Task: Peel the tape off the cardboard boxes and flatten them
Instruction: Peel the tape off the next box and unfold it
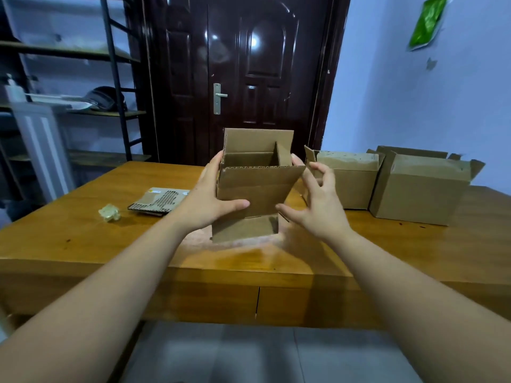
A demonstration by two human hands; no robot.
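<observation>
Wooden bench (83,252) lies below both grips and carries the rest. Largest on it are two cardboard boxes, standing upright beyond and to the right of the right grip: the far box (420,194) and the near box (351,183), which stand close together. Their top flaps are raised, and both keep their full shape, so they look unflattened; whether tape remains on them cannot be told.

Between the grips, held clear above the bench, is the small box (260,186). Its top flaps stand up, a bottom flap hangs down, and no tape shows on it. Its walls lean into a slanted shape, so I judge the flattening of this one is just under way.

The left grip (210,200) clasps the small box, thumb across the front face and fingers behind the left wall. The right grip (318,205) is spread and loose, thumb tip at the front face's lower right edge.

Left of the left grip lies a flattened stack of cardboard (159,201), seemingly finished work. Further left sits a crumpled wad of clear tape (109,212).
</observation>
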